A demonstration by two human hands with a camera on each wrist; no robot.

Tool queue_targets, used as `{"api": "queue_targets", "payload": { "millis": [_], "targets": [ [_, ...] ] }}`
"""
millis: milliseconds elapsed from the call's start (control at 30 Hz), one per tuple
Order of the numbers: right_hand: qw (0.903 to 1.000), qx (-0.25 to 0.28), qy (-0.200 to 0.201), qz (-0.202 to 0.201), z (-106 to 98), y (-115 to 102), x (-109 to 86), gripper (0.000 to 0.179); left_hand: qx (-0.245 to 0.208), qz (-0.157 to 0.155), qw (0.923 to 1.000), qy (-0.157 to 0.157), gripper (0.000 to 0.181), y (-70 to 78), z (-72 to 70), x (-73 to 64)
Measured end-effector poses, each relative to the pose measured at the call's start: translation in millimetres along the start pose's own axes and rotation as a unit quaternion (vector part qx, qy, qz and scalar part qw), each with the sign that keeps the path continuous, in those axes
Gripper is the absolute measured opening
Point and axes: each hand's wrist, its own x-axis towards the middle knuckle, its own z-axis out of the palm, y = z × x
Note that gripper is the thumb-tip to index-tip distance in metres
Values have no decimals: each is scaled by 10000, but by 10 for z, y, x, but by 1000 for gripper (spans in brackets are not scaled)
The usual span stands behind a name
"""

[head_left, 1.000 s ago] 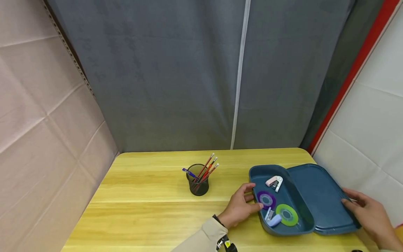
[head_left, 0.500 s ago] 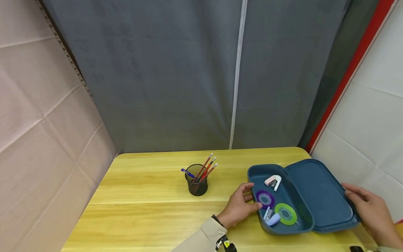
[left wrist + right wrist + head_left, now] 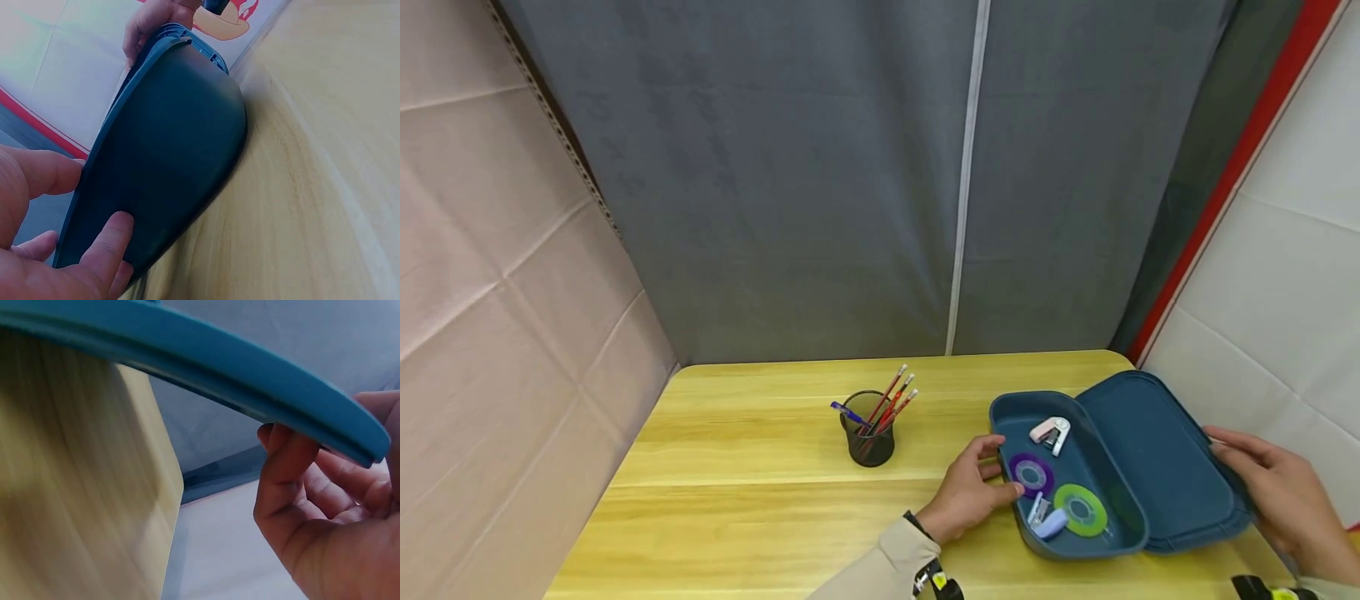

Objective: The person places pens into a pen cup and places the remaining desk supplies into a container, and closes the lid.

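Observation:
A dark blue plastic storage box (image 3: pixel 1112 500) stands on the right part of the table in the head view. Inside lie a pink and white stapler (image 3: pixel 1060 435), a purple tape roll (image 3: pixel 1049 477), a green tape roll (image 3: pixel 1097 515) and a light blue stapler (image 3: pixel 1051 525). My left hand (image 3: pixel 966 497) holds the box's left side, fingers at the rim and against the outer wall (image 3: pixel 169 137). The matching lid (image 3: pixel 1165 458) tilts up along the box's right side. My right hand (image 3: pixel 1277 492) grips its right edge (image 3: pixel 250 375) between thumb and fingers.
A black mesh pen cup (image 3: pixel 872 450) with several pencils and a blue pen stands left of the box. The wooden table (image 3: pixel 737 492) ends at a grey curtain (image 3: pixel 812 208) behind. A white wall panel (image 3: pixel 1262 317) rises close to the right of the lid.
The right hand has raised the lid's right edge and moved slightly left, so the lid tilts more. The left hand keeps its place on the box.

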Motion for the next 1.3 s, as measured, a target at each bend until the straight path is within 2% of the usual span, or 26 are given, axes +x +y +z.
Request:
{"api": "queue_targets", "payload": {
  "millis": [67,200,433,600,900,1167,1233,1300],
  "targets": [
    [10000,-28,1,54,8,-30,-12,20,-8,-3,10000,-1,67,2,2,-2],
    [9993,355,-77,-28,20,-97,-10,19,-19,-2,10000,-9,67,4,3,-6],
    [9995,270,-131,-126,36,-263,-65,19,-15,19,10000,-48,67,-5,-7,-13],
    [9974,558,-248,-384,47,-364,-106,18,-44,14,10000,-49,67,-15,-12,-5],
    [9941,604,-253,-866,91,-562,-199,22,76,47,10000,-25,67,-22,-11,12],
    [9916,463,-16,-1204,126,-734,-291,23,202,137,9997,68,65,13,-17,1],
    [9920,220,101,-1238,137,-777,-316,24,316,186,9992,146,63,34,-23,0],
    [9918,-217,230,-1236,154,-814,-346,31,548,274,9979,232,61,63,-32,2]
  ]
}}
